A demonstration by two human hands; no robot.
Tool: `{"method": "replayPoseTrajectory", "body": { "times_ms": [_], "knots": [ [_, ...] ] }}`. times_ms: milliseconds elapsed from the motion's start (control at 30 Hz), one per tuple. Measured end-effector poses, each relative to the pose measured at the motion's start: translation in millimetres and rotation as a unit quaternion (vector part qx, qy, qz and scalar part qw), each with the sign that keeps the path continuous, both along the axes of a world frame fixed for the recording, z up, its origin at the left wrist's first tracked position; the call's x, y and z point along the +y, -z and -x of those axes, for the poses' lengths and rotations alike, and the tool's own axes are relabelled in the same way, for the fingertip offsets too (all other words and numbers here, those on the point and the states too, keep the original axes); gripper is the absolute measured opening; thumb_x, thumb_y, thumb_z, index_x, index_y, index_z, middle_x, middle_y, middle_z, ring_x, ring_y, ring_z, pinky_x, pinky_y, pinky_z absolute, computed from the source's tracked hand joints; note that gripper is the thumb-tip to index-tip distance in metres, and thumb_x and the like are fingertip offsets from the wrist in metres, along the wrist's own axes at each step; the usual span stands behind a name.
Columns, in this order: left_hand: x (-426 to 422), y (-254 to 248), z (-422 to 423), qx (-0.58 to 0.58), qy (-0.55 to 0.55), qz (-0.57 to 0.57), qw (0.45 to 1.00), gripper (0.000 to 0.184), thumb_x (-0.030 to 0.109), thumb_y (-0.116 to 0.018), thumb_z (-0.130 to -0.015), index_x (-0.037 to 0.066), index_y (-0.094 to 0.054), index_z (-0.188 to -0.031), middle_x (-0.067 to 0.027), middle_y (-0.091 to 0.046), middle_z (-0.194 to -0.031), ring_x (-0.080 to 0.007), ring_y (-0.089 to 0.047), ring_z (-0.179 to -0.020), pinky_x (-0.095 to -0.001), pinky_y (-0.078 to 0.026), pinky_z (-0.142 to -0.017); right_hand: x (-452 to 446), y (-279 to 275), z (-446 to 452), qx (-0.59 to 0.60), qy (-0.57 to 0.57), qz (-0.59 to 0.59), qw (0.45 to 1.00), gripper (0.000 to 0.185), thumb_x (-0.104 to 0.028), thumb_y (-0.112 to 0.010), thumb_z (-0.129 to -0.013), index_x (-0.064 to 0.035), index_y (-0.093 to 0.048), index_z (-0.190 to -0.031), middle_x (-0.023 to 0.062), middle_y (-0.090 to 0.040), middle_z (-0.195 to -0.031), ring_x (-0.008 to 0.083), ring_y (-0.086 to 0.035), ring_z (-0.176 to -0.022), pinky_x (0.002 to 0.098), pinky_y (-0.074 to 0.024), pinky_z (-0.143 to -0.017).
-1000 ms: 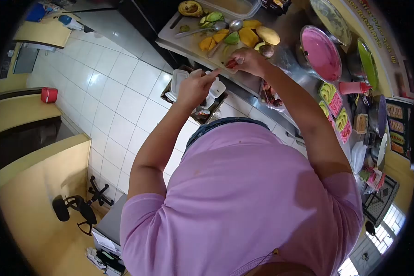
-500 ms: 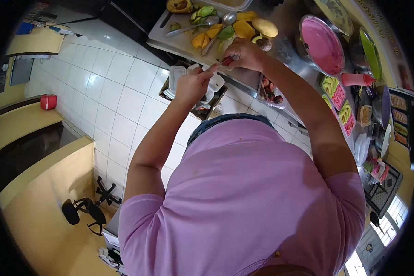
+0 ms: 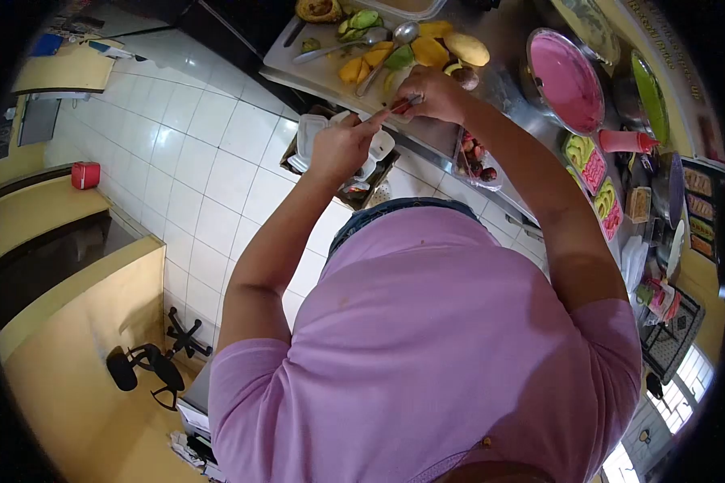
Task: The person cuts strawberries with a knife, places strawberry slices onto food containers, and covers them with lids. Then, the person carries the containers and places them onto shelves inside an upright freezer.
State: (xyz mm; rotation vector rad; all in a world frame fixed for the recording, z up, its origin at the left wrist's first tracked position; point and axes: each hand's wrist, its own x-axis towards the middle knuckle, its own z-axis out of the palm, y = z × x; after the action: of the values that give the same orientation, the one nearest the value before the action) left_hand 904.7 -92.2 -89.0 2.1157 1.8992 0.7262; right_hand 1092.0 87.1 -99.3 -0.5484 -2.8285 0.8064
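My left hand (image 3: 342, 147) is closed, its thumb and index finger reaching toward a small red piece (image 3: 399, 105) that looks like fruit. Against that piece, my right hand (image 3: 433, 95) is closed around a thin knife (image 3: 415, 100), mostly hidden by the fingers. Both hands meet over the counter's front edge. Just beyond them lie mango pieces (image 3: 428, 53), a metal spoon (image 3: 407, 32) and green peel (image 3: 399, 57) on a white cutting board (image 3: 286, 55). A clear container of dark red fruit (image 3: 477, 161) sits to the right, under my right forearm.
A box with white plastic tubs (image 3: 310, 137) stands below the counter edge. To the right are bowls of pink cream (image 3: 568, 80) and green cream (image 3: 651, 97), a pink squeeze bottle (image 3: 624, 141) and trays of piped cream (image 3: 608, 201). A half avocado shell (image 3: 318, 10) lies far left.
The red piece turns slightly between my hands, and more of the grey blade shows. My left hand shifts a little to the right; the surroundings stay put.
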Motion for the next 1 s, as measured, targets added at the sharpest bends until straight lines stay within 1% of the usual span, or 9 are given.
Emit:
{"method": "replayPoseTrajectory", "body": {
  "times_ms": [67, 200, 367, 467, 533, 567, 633, 733, 1000],
  "knots": [
    [1.1, 1.8, 0.3, 0.005, 0.001, 0.002, 1.000, 0.041, 0.017, -0.060, -0.087, 0.032, -0.062, -0.125, -0.0056, -0.061, -0.075, -0.0273, -0.062, -0.059, -0.0396, -0.050, -0.051, -0.4, -3.2, -0.6, -0.008, -0.005, 0.010, 1.000, 0.039, -0.016, -0.083, -0.060, -0.0119, -0.070, -0.097, 0.0060, -0.066, -0.094, 0.0273, -0.059, -0.096, 0.0401, -0.0487, -0.083],
    [0.4, 7.2, -1.0, 0.008, 0.000, 0.002, 1.000, 0.042, 0.016, -0.059, -0.086, 0.033, -0.062, -0.125, -0.0054, -0.061, -0.075, -0.0270, -0.062, -0.058, -0.0393, -0.050, -0.050, -1.9, -2.4, 0.0, 0.008, -0.017, -0.018, 1.000, 0.039, -0.014, -0.083, -0.060, -0.0113, -0.071, -0.097, 0.0047, -0.067, -0.093, 0.0270, -0.059, -0.094, 0.0398, -0.0492, -0.082],
    [3.4, 30.7, -3.0, 0.036, 0.000, -0.003, 0.999, 0.045, 0.014, -0.058, -0.084, 0.034, -0.062, -0.124, -0.0053, -0.059, -0.073, -0.0256, -0.062, -0.058, -0.0385, -0.050, -0.051, -1.8, 0.3, -1.8, 0.026, -0.020, -0.007, 0.999, 0.039, -0.013, -0.083, -0.060, -0.0120, -0.071, -0.097, 0.0042, -0.067, -0.093, 0.0261, -0.060, -0.094, 0.0394, -0.0495, -0.082],
    [3.8, 27.1, -2.6, 0.051, 0.001, 0.003, 0.999, 0.047, 0.014, -0.058, -0.083, 0.035, -0.062, -0.124, -0.0049, -0.059, -0.073, -0.0251, -0.062, -0.059, -0.0383, -0.050, -0.051, -3.2, 2.7, -3.0, 0.035, -0.004, 0.001, 0.999, 0.037, -0.014, -0.082, -0.061, -0.0124, -0.071, -0.096, 0.0048, -0.066, -0.093, 0.0260, -0.060, -0.094, 0.0389, -0.0497, -0.081],
    [6.2, 10.9, -1.8, 0.062, 0.001, 0.001, 0.998, 0.047, 0.014, -0.059, -0.083, 0.035, -0.062, -0.124, -0.0046, -0.059, -0.073, -0.0249, -0.063, -0.060, -0.0383, -0.051, -0.051, -2.0, 0.0, -1.9, 0.076, -0.028, 0.001, 0.997, 0.036, -0.014, -0.082, -0.062, -0.0127, -0.071, -0.096, 0.0054, -0.066, -0.094, 0.0265, -0.060, -0.093, 0.0389, -0.0497, -0.081],
    [4.6, 3.1, -2.9, 0.042, -0.001, -0.004, 0.999, 0.047, 0.015, -0.059, -0.083, 0.035, -0.062, -0.125, -0.0045, -0.059, -0.073, -0.0248, -0.062, -0.060, -0.0384, -0.051, -0.052, -1.4, 1.8, -1.4, 0.077, -0.027, 0.000, 0.997, 0.036, -0.014, -0.082, -0.062, -0.0127, -0.071, -0.096, 0.0054, -0.066, -0.094, 0.0265, -0.060, -0.093, 0.0389, -0.0497, -0.081],
    [1.8, -2.0, -4.9, 0.020, -0.002, -0.007, 1.000, 0.047, 0.015, -0.060, -0.083, 0.036, -0.061, -0.125, -0.0043, -0.059, -0.073, -0.0248, -0.062, -0.060, -0.0384, -0.051, -0.052, -2.7, 6.0, -2.1, 0.040, 0.011, -0.052, 0.998, 0.035, -0.015, -0.082, -0.062, -0.0131, -0.071, -0.096, 0.0051, -0.066, -0.094, 0.0266, -0.060, -0.094, 0.0392, -0.0493, -0.082],
    [1.8, 1.1, -2.8, 0.032, 0.002, 0.004, 0.999, 0.046, 0.018, -0.061, -0.084, 0.037, -0.060, -0.126, -0.0043, -0.059, -0.072, -0.0246, -0.062, -0.060, -0.0383, -0.051, -0.052, -1.0, -1.2, -1.5, 0.022, -0.026, -0.037, 0.999, 0.035, -0.015, -0.082, -0.062, -0.0136, -0.071, -0.096, 0.0044, -0.066, -0.094, 0.0263, -0.060, -0.094, 0.0393, -0.0493, -0.081],
    [5.3, 16.2, -0.5, 0.025, 0.007, 0.002, 1.000, 0.047, 0.018, -0.061, -0.083, 0.037, -0.060, -0.126, -0.0047, -0.058, -0.070, -0.0249, -0.061, -0.057, -0.0395, -0.050, -0.050, -2.6, -2.8, -1.6, 0.019, -0.018, -0.010, 1.000, 0.036, -0.017, -0.083, -0.061, -0.0137, -0.071, -0.095, 0.0037, -0.066, -0.094, 0.0260, -0.059, -0.094, 0.0388, -0.0497, -0.079]
  ]
}}
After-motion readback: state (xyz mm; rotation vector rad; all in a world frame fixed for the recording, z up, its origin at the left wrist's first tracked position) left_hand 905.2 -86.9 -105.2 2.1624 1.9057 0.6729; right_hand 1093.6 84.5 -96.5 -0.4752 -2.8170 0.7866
